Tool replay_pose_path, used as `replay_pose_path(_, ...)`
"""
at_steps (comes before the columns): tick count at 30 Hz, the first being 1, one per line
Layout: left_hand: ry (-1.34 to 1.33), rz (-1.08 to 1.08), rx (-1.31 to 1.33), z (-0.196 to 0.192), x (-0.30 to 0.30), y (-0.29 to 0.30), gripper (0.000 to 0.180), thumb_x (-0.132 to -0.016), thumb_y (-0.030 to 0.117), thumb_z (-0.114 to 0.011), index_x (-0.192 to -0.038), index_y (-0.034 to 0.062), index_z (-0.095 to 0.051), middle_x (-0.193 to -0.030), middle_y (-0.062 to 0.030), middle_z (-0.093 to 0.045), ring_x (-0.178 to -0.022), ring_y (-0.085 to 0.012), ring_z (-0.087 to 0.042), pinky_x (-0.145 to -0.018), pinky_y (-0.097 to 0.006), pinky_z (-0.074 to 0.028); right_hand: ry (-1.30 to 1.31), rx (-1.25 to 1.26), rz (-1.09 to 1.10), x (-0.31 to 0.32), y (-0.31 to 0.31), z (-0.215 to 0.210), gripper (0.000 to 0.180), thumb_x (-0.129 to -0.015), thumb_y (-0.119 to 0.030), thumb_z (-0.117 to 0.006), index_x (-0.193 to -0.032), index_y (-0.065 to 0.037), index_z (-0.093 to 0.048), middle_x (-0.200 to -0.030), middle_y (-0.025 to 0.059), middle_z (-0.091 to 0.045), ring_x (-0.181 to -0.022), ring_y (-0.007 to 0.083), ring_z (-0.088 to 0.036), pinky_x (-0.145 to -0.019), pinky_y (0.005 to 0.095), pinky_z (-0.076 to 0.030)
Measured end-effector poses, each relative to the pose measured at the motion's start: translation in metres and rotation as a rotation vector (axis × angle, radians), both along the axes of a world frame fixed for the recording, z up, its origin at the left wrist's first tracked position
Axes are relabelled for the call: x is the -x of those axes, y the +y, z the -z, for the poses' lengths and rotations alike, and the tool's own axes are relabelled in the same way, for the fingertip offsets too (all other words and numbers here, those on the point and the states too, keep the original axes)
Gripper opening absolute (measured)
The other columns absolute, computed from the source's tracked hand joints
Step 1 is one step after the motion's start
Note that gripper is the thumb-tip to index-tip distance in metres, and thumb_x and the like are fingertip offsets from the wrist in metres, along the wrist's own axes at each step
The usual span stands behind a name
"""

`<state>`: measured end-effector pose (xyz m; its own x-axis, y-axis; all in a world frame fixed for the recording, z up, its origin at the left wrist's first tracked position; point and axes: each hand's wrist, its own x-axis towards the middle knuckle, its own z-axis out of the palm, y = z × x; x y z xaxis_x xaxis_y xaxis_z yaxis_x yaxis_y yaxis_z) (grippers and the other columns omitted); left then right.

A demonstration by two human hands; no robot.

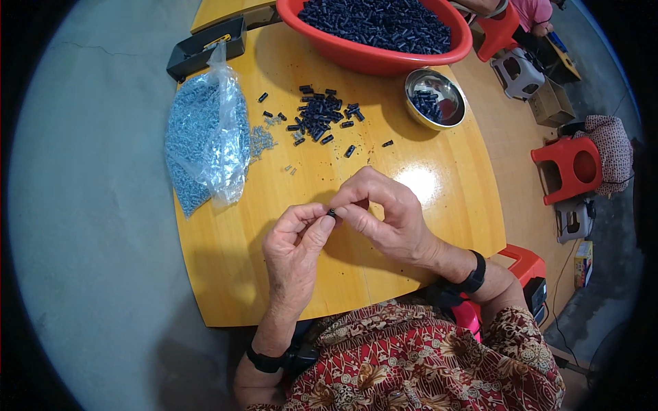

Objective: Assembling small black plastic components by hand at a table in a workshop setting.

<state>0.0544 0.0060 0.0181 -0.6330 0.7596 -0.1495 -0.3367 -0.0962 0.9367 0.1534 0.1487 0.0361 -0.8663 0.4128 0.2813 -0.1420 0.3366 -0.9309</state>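
Over the near part of the yellow table (233,288), my left hand (296,245) pinches a small black plastic piece (332,213) between thumb and forefinger. My right hand (387,216) meets it from the other side, thumb and forefinger closed at the end of the same piece. Whether the right fingertips also hold a tiny clear part is too small to tell. Beyond the hands lies a loose pile of black plastic pieces (319,116). Small clear parts (260,140) are scattered beside a clear plastic bag (205,137) full of them on the left.
A large red basin (373,65) heaped with black pieces stands at the table's far side. Right of the pile is a metal bowl (449,120) holding some pieces. A dark tray (199,55) sits far left. Red stools (572,168) and another person (534,14) are off to the right.
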Motion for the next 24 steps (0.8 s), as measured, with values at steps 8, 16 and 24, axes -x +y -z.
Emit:
replay_pose_path(8, -0.017, 0.025, 0.009, 0.0008, -0.0004, 0.0004, 0.016, -0.094, 0.005, -0.061, -0.107, -0.0033, -0.062, -0.098, -0.0057, -0.067, -0.092, -0.0096, -0.062, -0.084, -0.023, -0.049, 0.026, -0.097, 0.087, -0.0032, -0.0042, 0.0035, 0.013, -0.082, 0.000, -0.066, -0.095, 0.000, -0.066, -0.085, 0.0088, -0.063, -0.080, 0.0238, -0.062, -0.070, 0.0331, -0.050)
replay_pose_path(16, -0.042, 0.025, 0.014, 0.0020, -0.0010, 0.0002, 0.016, -0.094, 0.006, -0.061, -0.108, -0.0028, -0.062, -0.098, -0.0047, -0.067, -0.090, -0.0085, -0.062, -0.084, -0.023, -0.048, 0.128, -0.385, 0.069, -0.0021, -0.0016, 0.0018, 0.014, -0.078, 0.000, -0.070, -0.091, -0.001, -0.064, -0.083, 0.0095, -0.062, -0.080, 0.0262, -0.062, -0.070, 0.0342, -0.050)
replay_pose_path(24, -0.028, 0.000, 0.004, 0.0068, -0.0014, -0.0012, 0.015, -0.093, 0.004, -0.063, -0.108, -0.0016, -0.063, -0.099, -0.0041, -0.067, -0.092, -0.0088, -0.062, -0.084, -0.022, -0.048, 0.118, -0.278, 0.005, -0.0015, 0.0044, -0.0015, 0.013, -0.079, 0.000, -0.070, -0.090, -0.001, -0.064, -0.085, 0.0096, -0.061, -0.081, 0.0261, -0.061, -0.071, 0.0336, -0.049)
